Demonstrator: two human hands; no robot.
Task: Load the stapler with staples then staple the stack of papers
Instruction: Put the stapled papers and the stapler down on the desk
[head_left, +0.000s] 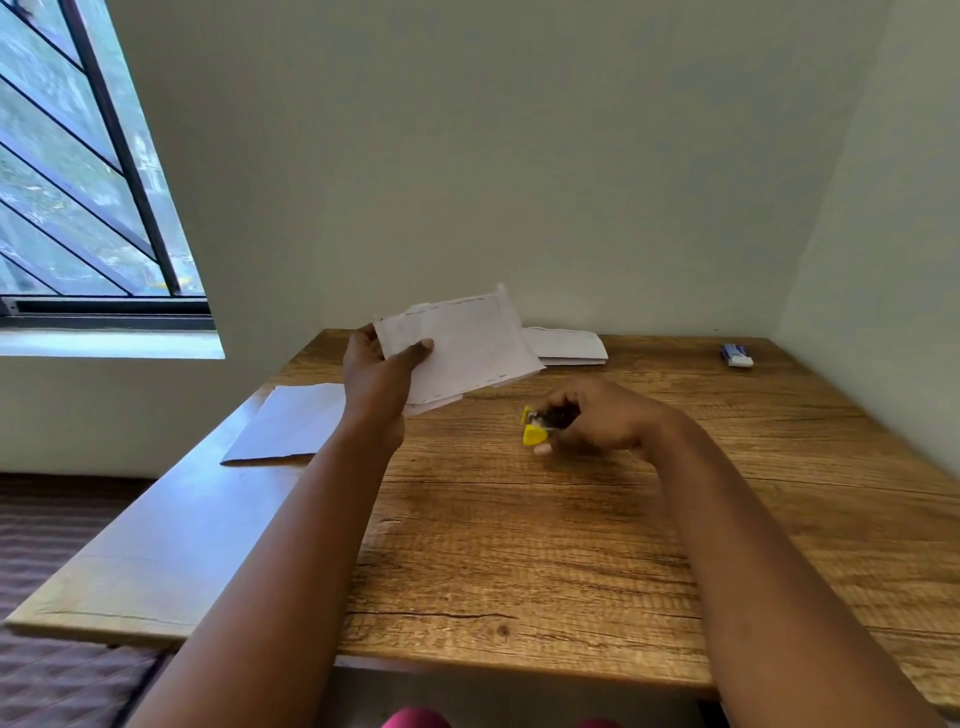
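The fingers of the person's left hand (375, 376) pinch one edge of a stack of papers (462, 347), thumb on the upper face and the other fingers hidden beneath, holding the stack lifted clear of the table (571, 545) and tilted toward the camera. Short dark marks run along two edges of the top sheet; they may be staples already in place, but they are too small to say for certain. The fingers of the right hand (602, 421) are curled round a small stapler (540, 428) with yellow ends, gripping it low over the tabletop, just right of the papers and a little apart from them; its nose points left toward the stack. Whether the stapler is closed, or holds staples, cannot be told, since the hand covers most of it. Farther out, a flat white sheet (293, 423) lies on the left part of the table, partly behind the left forearm, and another small pile of white paper (569, 345) rests at the far edge by the wall. A small blue and white box (736, 355), possibly of staples, sits at the far right corner. A barred window (78, 182) fills the upper left. Judging by the stapler in hand and the box set aside, loading appears to be finished and the stapling stage is in hand; how many staples remain to be driven cannot be told
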